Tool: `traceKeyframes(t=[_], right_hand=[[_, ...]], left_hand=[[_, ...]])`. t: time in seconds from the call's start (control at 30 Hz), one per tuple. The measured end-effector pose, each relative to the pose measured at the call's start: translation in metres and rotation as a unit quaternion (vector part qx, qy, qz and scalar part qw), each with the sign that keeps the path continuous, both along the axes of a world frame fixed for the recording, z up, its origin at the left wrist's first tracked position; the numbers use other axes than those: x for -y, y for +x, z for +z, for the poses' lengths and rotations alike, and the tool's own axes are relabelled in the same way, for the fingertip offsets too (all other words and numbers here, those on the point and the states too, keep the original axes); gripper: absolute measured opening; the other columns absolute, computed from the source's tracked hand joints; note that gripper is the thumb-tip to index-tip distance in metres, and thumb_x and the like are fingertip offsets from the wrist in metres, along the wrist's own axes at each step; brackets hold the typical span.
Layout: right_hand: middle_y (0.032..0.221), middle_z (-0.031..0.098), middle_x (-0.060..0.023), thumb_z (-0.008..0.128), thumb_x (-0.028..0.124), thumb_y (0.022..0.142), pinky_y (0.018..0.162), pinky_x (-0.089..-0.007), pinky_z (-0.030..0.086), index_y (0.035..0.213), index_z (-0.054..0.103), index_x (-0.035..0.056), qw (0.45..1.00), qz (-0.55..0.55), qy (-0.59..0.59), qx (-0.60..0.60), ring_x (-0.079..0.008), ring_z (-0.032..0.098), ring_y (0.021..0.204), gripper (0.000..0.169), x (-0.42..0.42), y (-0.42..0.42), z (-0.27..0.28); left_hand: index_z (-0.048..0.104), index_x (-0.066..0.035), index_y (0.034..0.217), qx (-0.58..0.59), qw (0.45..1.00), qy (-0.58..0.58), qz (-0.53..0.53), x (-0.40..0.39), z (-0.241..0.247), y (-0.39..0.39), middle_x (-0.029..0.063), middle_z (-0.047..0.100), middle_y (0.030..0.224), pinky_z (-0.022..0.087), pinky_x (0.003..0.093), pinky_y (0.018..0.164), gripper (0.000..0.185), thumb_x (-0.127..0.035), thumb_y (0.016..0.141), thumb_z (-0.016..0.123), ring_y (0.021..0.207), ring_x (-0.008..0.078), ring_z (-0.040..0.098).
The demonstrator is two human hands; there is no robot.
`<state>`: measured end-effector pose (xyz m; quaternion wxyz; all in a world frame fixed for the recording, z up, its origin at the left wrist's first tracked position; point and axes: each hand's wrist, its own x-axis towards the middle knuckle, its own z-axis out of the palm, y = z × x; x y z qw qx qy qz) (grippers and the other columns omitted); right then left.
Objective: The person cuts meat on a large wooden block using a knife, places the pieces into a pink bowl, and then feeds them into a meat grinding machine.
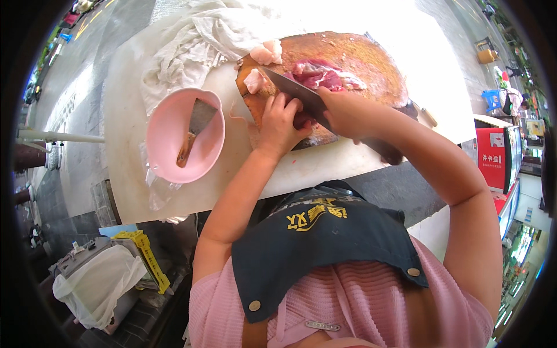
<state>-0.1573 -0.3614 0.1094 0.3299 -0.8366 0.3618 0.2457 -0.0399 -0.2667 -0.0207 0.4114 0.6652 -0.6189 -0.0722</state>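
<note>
A cleaver (pixel 296 90) is held in my right hand (pixel 341 112), its blade slanting up and left across a round wooden chopping block (pixel 365 56). My left hand (pixel 283 124) presses on a piece of dark red meat (pixel 304 121) at the block's near edge, close below the blade; the fingers partly hide it. Behind the blade lies a larger piece of raw red meat (pixel 320 75). Two pale chunks of fat (pixel 266 52) rest at the block's left side, one just left of the blade tip.
Left of the block, a pink plastic bowl (pixel 167 135) holds a scraper with a wooden handle (pixel 186 150). A crumpled white cloth (pixel 204 35) lies behind it, clear plastic film (pixel 161 191) in front. Another wooden handle (pixel 428 117) lies right of the block on the white tabletop (pixel 217 191).
</note>
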Motion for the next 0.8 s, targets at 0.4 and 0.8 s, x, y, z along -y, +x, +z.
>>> traceKeyframes(t=[0.4,0.8], right_hand=[[0.076,0.061,-0.0214,0.046,0.015,0.089,0.047,-0.0373,0.051,0.113,0.039,0.0018,0.997,-0.076,0.001,0.003,-0.0269,0.06,0.047,0.028,-0.007,-0.017,-0.007],[0.075,0.059,-0.021,0.046,0.016,0.09,0.042,-0.0381,0.048,0.109,0.039,0.0022,0.993,-0.084,-0.012,0.083,-0.0289,0.059,0.048,0.025,0.0,-0.019,-0.033]], left_hand=[[0.051,-0.005,0.077,0.017,1.0,0.009,0.002,0.005,-0.002,0.007,0.0106,0.05,0.08,0.046,0.0387,0.072,0.021,-0.007,0.063,0.067,0.079,0.0298,0.051],[0.048,-0.006,0.074,0.034,0.997,-0.008,-0.068,0.001,0.004,-0.01,0.0094,0.049,0.078,0.044,0.0387,0.068,0.022,-0.002,0.06,0.066,0.075,0.0291,0.05]])
